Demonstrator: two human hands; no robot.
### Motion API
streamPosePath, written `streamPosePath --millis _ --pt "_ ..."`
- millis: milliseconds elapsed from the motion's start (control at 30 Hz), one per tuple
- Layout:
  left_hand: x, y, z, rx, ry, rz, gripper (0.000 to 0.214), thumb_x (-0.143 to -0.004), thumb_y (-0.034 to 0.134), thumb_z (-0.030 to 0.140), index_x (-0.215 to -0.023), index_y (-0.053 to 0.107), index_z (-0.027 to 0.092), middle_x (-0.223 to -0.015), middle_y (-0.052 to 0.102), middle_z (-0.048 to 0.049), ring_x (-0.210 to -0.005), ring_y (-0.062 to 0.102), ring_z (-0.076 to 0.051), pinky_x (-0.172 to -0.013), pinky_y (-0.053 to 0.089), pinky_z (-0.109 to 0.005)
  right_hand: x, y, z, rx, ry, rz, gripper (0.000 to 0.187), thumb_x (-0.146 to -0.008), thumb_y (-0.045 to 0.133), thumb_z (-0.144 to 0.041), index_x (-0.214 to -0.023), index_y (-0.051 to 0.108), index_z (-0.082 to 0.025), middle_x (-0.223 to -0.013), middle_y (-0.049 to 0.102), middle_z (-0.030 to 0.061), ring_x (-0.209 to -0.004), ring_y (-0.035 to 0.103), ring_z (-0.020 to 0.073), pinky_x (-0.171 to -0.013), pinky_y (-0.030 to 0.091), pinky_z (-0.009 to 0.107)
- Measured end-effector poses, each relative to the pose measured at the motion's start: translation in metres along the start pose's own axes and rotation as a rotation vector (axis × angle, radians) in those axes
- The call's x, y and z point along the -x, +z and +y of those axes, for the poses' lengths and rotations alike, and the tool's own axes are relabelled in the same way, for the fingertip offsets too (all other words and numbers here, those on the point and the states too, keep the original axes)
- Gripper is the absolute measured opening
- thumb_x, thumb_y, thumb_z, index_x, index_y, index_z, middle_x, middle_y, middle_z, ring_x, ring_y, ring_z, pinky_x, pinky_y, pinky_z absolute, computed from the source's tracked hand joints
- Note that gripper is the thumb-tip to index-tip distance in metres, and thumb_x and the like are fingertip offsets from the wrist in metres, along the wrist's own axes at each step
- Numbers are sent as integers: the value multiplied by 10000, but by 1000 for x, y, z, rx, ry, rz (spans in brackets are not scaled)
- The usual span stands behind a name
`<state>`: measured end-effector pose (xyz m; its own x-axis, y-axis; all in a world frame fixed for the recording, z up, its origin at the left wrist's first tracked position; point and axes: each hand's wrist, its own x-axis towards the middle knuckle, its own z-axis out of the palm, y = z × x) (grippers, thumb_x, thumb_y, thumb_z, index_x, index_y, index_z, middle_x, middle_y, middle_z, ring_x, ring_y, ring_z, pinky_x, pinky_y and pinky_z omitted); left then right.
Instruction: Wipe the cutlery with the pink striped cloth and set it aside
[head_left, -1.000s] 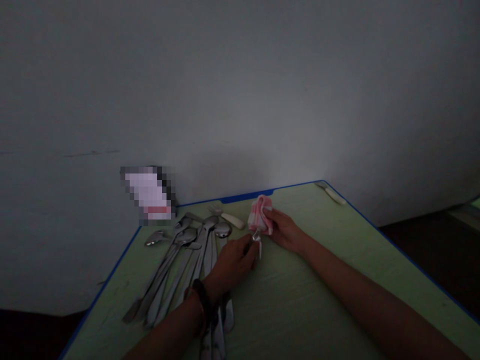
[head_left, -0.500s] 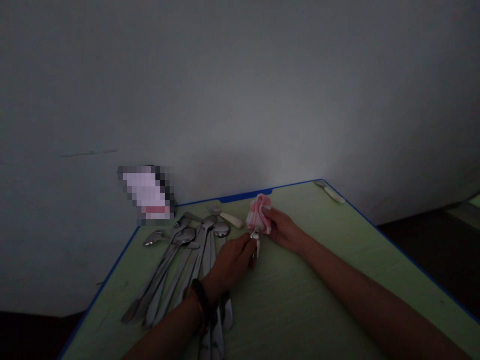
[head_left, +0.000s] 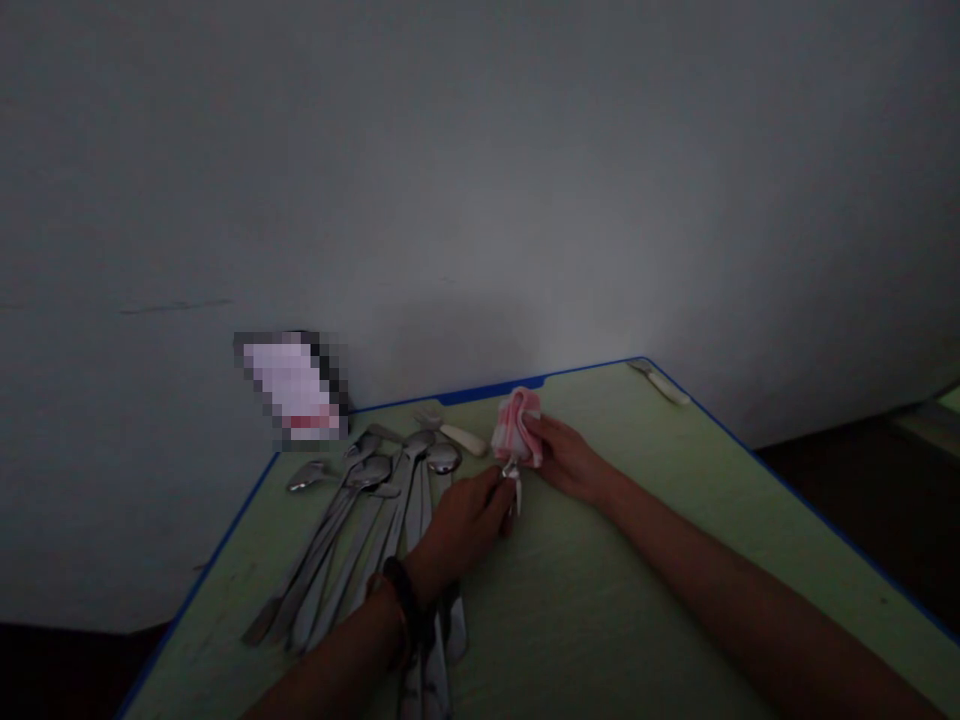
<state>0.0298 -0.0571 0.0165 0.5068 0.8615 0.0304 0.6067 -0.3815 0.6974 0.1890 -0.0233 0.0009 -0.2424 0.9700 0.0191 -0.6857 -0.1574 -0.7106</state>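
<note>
My left hand (head_left: pixel 461 525) is closed in a pinch on a small metal utensil (head_left: pixel 513 478) whose upper end disappears into a pink and white cloth (head_left: pixel 516 428). My right hand (head_left: pixel 568 458) is wrapped round that bunched cloth, just right of the utensil. Both hands rest low over a green table (head_left: pixel 675 520) with a blue edge. A dark band sits on my left wrist.
Several long steel spoons (head_left: pixel 375 520) lie side by side left of my left hand. A white-handled fork (head_left: pixel 454 432) lies behind them. Another white-handled utensil (head_left: pixel 660 382) lies at the far right corner. A blurred-out object (head_left: pixel 292 385) stands at the back left by the wall.
The hands, cloth and utensil have shifted slightly; otherwise almost nothing has moved.
</note>
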Motion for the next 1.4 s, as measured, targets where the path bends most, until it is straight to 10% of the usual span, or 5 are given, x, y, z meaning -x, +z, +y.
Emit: streamPosePath --millis 1100,1400 --pt "-1 -1 0 -77 19 -24 356 -896 313 347 -641 506 189 -585 580 9 -573 536 -137 -576 329 -242 -7 2 -2 -156 -38 209 162 -835 516 -291 -925 610 -195 -848 676 19 -732 616 151 -714 526 333" --pt "-1 -3 4 -2 -43 -39 404 -899 271 364 -613 495 187 -585 563 -4 -583 515 -150 -569 329 -251 6 3 -2 117 5 -13 242 -706 691 -253 -909 598 -161 -767 650 9 -697 583 121 -683 466 244"
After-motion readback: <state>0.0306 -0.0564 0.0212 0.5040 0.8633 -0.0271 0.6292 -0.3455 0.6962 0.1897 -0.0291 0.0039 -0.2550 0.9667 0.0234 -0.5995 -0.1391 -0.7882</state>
